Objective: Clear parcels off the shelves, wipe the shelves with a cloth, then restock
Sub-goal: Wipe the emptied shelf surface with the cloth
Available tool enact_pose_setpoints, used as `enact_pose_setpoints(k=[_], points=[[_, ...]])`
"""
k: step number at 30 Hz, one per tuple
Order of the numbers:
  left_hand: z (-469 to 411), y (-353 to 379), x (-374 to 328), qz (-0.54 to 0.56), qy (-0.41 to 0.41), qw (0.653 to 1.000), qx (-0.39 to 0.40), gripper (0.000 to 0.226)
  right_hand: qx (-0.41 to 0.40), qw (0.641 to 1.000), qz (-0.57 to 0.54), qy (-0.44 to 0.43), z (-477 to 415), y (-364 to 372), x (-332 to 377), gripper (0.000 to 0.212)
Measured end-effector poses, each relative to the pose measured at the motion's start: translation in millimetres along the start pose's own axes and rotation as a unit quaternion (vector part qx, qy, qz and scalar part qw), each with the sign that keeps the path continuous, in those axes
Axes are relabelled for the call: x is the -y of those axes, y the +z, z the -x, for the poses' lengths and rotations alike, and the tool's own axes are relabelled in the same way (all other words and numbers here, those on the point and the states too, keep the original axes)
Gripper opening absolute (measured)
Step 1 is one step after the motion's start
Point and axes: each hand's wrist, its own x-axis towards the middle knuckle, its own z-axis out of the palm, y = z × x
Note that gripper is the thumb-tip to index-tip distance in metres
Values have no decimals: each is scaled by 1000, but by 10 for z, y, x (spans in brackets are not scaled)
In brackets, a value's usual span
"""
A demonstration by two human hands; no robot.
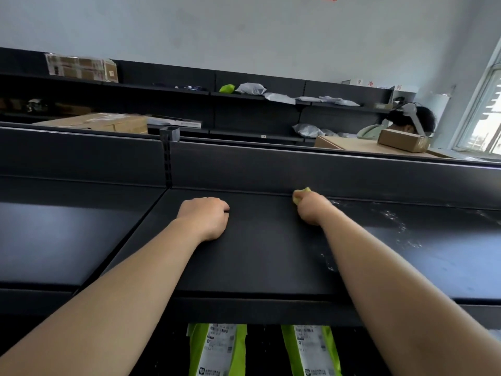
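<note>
Head view: clutching green cloth (302, 191) in right grip (311, 207) at shelf (257, 253) rear; resting left grip (206, 217), fisted, empty, alongside.

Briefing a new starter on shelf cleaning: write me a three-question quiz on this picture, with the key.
1. What does the right hand grip at the back of the dark shelf?
A) a parcel
B) a yellow-green cloth
C) a roll of tape

2. True or false: boxes are stacked on that shelf between the two hands.

3. Fill in the missing word: the green parcels with white labels sit ___ the shelf being wiped.

Key: 1 B; 2 false; 3 below.
</note>
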Motion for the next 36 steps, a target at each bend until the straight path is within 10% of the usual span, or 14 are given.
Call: enact_pose_setpoints(k=[7, 12, 22, 29, 36], points=[[55, -14, -30, 27, 3, 999, 22, 37, -135, 983, -121, 26, 548, -156, -35, 39], [223, -8, -102, 55, 18, 998, 18, 35, -60, 990, -81, -101, 842, 200, 764, 40], [584, -37, -139, 96, 56, 994, 14, 34, -95, 988, -54, 111, 1189, -258, -362, 37], [771, -45, -189, 110, 75, 991, 16, 30, -78, 991, -98, -38, 1584, 46, 734, 31], [931, -20, -174, 148, 84, 985, 17, 34, -125, 987, -95, 39, 1866, 128, 53, 43]])
